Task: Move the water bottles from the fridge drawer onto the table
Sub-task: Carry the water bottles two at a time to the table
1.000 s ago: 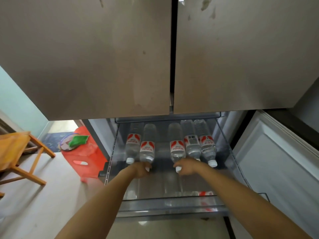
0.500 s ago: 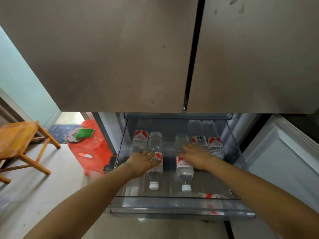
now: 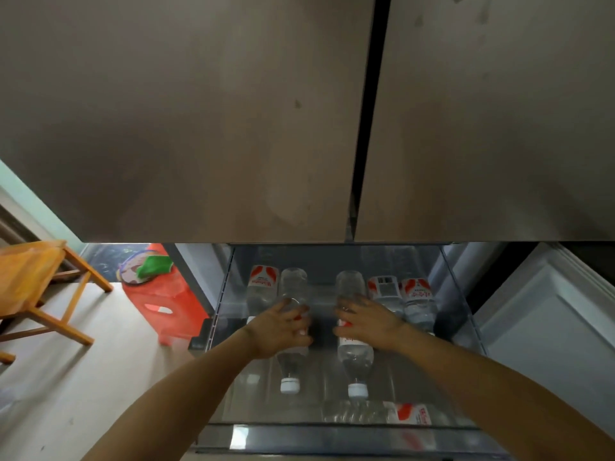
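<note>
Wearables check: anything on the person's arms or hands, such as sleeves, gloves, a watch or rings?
Nothing worn shows. The left forearm and right forearm are bare to the frame edge, no sleeves. The left hand and right hand are ungloved; no watch, bracelet or ring is visible.

We see clear glossy plastic bottles (image 3: 293,286) in a transparent smooth plastic drawer (image 3: 299,439), matt brown metal fridge doors (image 3: 199,128), and an orange wooden chair (image 3: 30,271).
</note>
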`<action>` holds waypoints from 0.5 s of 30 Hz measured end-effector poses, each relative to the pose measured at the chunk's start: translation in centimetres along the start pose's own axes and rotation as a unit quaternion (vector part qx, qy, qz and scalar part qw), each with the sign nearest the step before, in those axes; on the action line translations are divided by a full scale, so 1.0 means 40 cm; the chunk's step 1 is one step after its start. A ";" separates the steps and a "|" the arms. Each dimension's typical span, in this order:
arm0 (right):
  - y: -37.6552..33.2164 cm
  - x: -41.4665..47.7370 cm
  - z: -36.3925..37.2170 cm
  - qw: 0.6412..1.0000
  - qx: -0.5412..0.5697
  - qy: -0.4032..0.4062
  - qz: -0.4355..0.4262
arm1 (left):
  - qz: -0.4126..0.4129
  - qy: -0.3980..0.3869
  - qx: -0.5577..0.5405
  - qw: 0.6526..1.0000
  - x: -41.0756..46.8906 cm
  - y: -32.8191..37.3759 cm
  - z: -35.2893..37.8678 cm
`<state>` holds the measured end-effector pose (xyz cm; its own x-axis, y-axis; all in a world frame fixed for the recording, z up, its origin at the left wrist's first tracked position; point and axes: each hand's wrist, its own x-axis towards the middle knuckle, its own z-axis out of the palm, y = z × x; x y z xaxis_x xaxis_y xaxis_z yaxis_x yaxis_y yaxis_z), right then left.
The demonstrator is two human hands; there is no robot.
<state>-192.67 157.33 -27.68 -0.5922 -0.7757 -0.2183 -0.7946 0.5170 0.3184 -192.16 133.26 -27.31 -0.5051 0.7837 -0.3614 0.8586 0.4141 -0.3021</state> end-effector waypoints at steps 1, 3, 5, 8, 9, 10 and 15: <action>-0.001 -0.001 0.003 1.000 0.012 0.002 0.011 | -0.001 -0.003 0.010 1.000 -0.007 -0.002 -0.006; -0.009 -0.010 0.002 0.998 0.050 -0.008 0.043 | -0.007 -0.001 0.000 1.000 -0.014 0.003 -0.015; -0.017 -0.019 -0.003 0.988 0.129 0.006 0.089 | -0.041 0.064 -0.041 0.996 -0.016 0.019 -0.019; -0.006 -0.046 -0.060 0.949 0.279 0.026 0.144 | -0.125 0.146 -0.153 0.969 -0.038 0.017 -0.044; -0.003 -0.058 -0.085 0.921 0.353 0.031 0.163 | -0.155 0.166 -0.221 0.948 -0.050 0.012 -0.062; -0.002 -0.070 -0.104 0.883 0.428 0.045 0.188 | -0.191 0.170 -0.305 0.917 -0.063 0.010 -0.087; -0.030 -0.116 -0.152 0.699 0.645 0.120 0.285 | -0.294 0.219 -0.677 0.638 -0.095 0.008 -0.156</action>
<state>-188.15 158.13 -21.44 -0.9451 -0.2691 -0.1851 0.0097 0.5433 -0.8395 -189.40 133.30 -20.52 -0.9567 0.2394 -0.1655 -0.0303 0.4836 0.8748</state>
